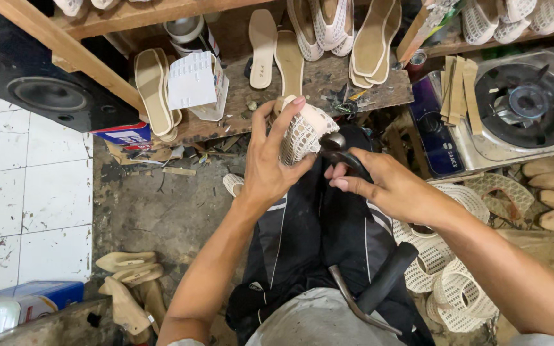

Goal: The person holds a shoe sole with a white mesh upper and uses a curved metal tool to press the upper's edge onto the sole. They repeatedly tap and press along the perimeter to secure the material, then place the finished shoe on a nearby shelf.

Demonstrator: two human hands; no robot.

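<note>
— What is seen nearest the lens, at the bottom centre of the frame?

— A black-handled metal tool (373,295) is laid across the lap, on dark trousers (302,237) with pale stripes.

— And where is the white mesh shoe upper (302,131) found?

— At the centre of the frame, just below the edge of the wooden counter (328,83). It is enclosed by the left hand (270,160); that grip is closed around it, fingers over the top and thumb below. The right hand (379,186) is closed on a dark pincer tool (341,154), whose head is set against the mesh.

— Which packages and labels are noticed?

— A small white carton (197,83) with dark print is stood on the counter, upper left of centre. A blue and red box (123,134) is tucked under the black loudspeaker (40,83) at upper left. A blue and white packet (20,304) is seen at lower left. A purple panel with white lettering is carried on the front of the gas stove (520,109), at upper right.

— What else is spread about?

— Beige insoles (155,90) are leaned on the counter, more mesh uppers (444,282) are piled at lower right, and wooden shoe lasts (126,282) are lying at lower left.
</note>
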